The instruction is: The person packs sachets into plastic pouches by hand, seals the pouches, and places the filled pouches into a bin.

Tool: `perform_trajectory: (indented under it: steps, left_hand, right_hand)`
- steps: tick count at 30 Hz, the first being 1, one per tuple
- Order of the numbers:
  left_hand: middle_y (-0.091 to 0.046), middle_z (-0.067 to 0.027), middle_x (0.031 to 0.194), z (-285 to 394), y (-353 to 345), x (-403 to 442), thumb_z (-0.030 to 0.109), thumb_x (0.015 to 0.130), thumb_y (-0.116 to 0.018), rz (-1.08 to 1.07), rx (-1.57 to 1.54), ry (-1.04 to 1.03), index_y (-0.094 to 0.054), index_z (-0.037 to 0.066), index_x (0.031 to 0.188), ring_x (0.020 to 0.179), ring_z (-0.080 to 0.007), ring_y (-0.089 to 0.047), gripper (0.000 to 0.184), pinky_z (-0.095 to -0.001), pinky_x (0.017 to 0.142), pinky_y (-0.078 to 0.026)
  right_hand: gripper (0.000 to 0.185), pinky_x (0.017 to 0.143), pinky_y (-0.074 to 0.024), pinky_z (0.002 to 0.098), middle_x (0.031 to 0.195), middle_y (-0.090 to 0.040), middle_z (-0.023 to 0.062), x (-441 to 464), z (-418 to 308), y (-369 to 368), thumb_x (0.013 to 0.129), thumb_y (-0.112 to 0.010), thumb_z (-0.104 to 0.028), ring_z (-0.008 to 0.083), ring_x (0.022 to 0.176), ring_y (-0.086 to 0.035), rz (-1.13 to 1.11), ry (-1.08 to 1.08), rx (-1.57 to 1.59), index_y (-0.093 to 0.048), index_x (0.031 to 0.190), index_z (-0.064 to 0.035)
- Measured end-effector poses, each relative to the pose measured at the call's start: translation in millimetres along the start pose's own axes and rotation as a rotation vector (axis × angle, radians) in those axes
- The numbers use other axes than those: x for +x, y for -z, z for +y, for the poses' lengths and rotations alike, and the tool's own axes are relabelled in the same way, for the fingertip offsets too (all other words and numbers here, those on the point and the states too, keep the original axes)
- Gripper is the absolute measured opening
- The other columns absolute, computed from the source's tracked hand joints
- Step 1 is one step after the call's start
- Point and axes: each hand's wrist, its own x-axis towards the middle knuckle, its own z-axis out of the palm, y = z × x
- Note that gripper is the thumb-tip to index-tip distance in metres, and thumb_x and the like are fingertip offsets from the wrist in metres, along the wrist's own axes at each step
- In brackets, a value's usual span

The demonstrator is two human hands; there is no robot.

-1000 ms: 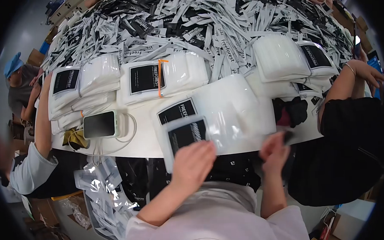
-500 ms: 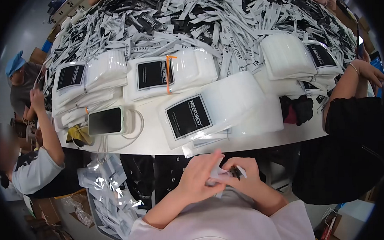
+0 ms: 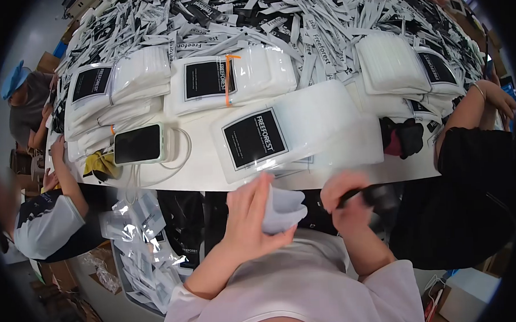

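In front of my chest, my left hand (image 3: pixel 250 216) grips a small bundle of white packets (image 3: pixel 283 210) whose ends curl apart, between its fingers and thumb. To its right, my right hand (image 3: pixel 347 198) is smeared by motion, its fingers curled around a dark, blurred thing (image 3: pixel 375 198) whose kind cannot be made out. Just beyond my hands, a clear bag with a black FREEFOREST label (image 3: pixel 254 141) lies on a stack of frosted bags near the table edge.
Loose black and white sachets (image 3: pixel 246 23) heap across the back. Banded bag stacks (image 3: pixel 139 74) stand at left, centre and right. A phone (image 3: pixel 138 144) with a white cable lies left. A bin (image 3: pixel 130 273) of packets stands below. People sit on both sides (image 3: pixel 53 219).
My hands have parted: the right has swung right with the dark thing, while the left keeps the white packets, now more visible. The neighbour's arm on the left has lowered.
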Motion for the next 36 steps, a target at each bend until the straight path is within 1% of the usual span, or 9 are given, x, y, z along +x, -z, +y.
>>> perform_trajectory:
  steps: [3, 4, 8, 11, 17, 20, 25, 32, 36]
  left_hand:
    - [-0.044, -0.0232, 0.118, -0.9, -13.7, -3.0, 0.032, 0.050, -0.078, 0.028, -0.003, -0.030, -0.018, -0.013, 0.131, 0.101, -0.0331, -0.046, 0.110, -0.0409, 0.083, -0.031]
    - [-0.040, -0.0255, 0.120, 2.1, -14.9, -0.9, 0.036, 0.051, -0.078, 0.051, 0.002, -0.048, -0.011, -0.012, 0.133, 0.103, -0.0352, -0.043, 0.116, -0.0433, 0.084, -0.030]
    - [-0.038, -0.0248, 0.123, -4.5, -11.5, -0.9, 0.037, 0.053, -0.077, 0.039, 0.060, 0.064, -0.013, -0.011, 0.133, 0.104, -0.0351, -0.043, 0.113, -0.0432, 0.084, -0.030]
    - [-0.037, -0.0254, 0.124, -2.6, -6.3, 0.0, 0.039, 0.052, -0.076, -0.154, 0.112, 0.054, -0.012, -0.008, 0.134, 0.105, -0.0361, -0.042, 0.114, -0.0438, 0.085, -0.029]
    - [-0.031, -0.0265, 0.125, 6.5, -12.6, -2.3, 0.033, 0.048, -0.081, -0.293, -0.282, -0.080, -0.009, -0.007, 0.134, 0.113, -0.0360, -0.037, 0.119, -0.0432, 0.091, -0.030]
    - [-0.029, -0.0270, 0.124, -0.5, -13.5, 1.0, 0.031, 0.050, -0.081, -0.124, -0.273, -0.130, -0.001, -0.008, 0.135, 0.113, -0.0366, -0.036, 0.123, -0.0436, 0.093, -0.032]
    - [-0.037, -0.0243, 0.124, -3.2, -12.7, -3.8, 0.032, 0.048, -0.077, -0.054, -0.237, 0.015, 0.000, -0.003, 0.138, 0.106, -0.0377, -0.042, 0.124, -0.0448, 0.085, -0.029]
    - [-0.039, -0.0212, 0.125, 1.5, -5.3, -1.5, 0.032, 0.057, -0.078, -0.215, 0.100, -0.131, -0.004, -0.002, 0.139, 0.108, -0.0355, -0.043, 0.115, -0.0427, 0.086, -0.031]
    - [-0.054, -0.0156, 0.108, 2.8, 14.2, 10.3, 0.024, 0.063, -0.077, -0.253, -0.391, 0.232, -0.015, -0.001, 0.138, 0.091, -0.0294, -0.055, 0.101, -0.0367, 0.077, -0.042]
  right_hand:
    - [0.032, 0.083, -0.0456, 0.0352, 0.095, -0.060, 0.0189, 13.5, -19.3, -27.4, 0.095, -0.033, -0.026, 0.0243, 0.089, -0.059, 0.089, 0.059, 0.165, -0.052, 0.091, -0.0005]
    - [0.031, 0.095, -0.0386, 0.0404, 0.109, -0.056, 0.0229, 9.2, -22.1, -11.9, 0.095, -0.036, -0.024, 0.0292, 0.103, -0.056, -0.220, -0.107, 0.017, -0.049, 0.106, 0.0020]
    - [0.028, 0.101, -0.0319, 0.0390, 0.109, -0.059, 0.0184, 14.5, -48.2, -22.0, 0.093, -0.040, -0.014, 0.0269, 0.109, -0.054, -0.410, -0.159, -0.036, -0.052, 0.110, 0.0043]
    - [0.039, 0.100, -0.0325, 0.0434, 0.097, -0.062, 0.0211, 14.1, -63.0, -27.5, 0.093, -0.040, -0.035, 0.0321, 0.104, -0.056, -0.343, -0.266, -0.180, -0.056, 0.099, 0.0003]
    - [0.024, 0.106, -0.0185, 0.0436, 0.102, -0.063, 0.0152, 26.4, -45.0, -26.9, 0.095, -0.032, -0.016, 0.0296, 0.106, -0.055, -0.316, -0.276, 0.146, -0.047, 0.097, 0.0015]
    - [0.030, 0.107, -0.0092, 0.0449, 0.110, -0.059, 0.0164, 19.3, -26.2, -27.2, 0.092, -0.041, -0.022, 0.0298, 0.127, -0.033, -0.541, -0.136, -0.308, -0.044, 0.111, 0.0013]
    - [0.046, 0.101, -0.0234, 0.0437, 0.101, -0.061, 0.0052, 11.3, -26.7, -30.1, 0.074, -0.068, -0.025, 0.0268, 0.112, -0.046, -0.135, 0.159, -0.679, -0.055, 0.112, -0.0050]
    - [0.016, 0.100, -0.0268, 0.0479, 0.076, -0.059, -0.0004, 2.9, -24.0, -0.7, 0.071, -0.070, -0.023, 0.0173, 0.090, -0.055, -0.748, 0.084, -1.090, -0.063, 0.076, -0.0089]
    - [0.016, 0.098, -0.0305, 0.0466, 0.080, -0.061, 0.0021, 15.3, -29.0, 8.4, 0.072, -0.069, -0.015, 0.0202, 0.090, -0.055, -0.816, 0.096, -0.968, -0.062, 0.084, -0.0061]
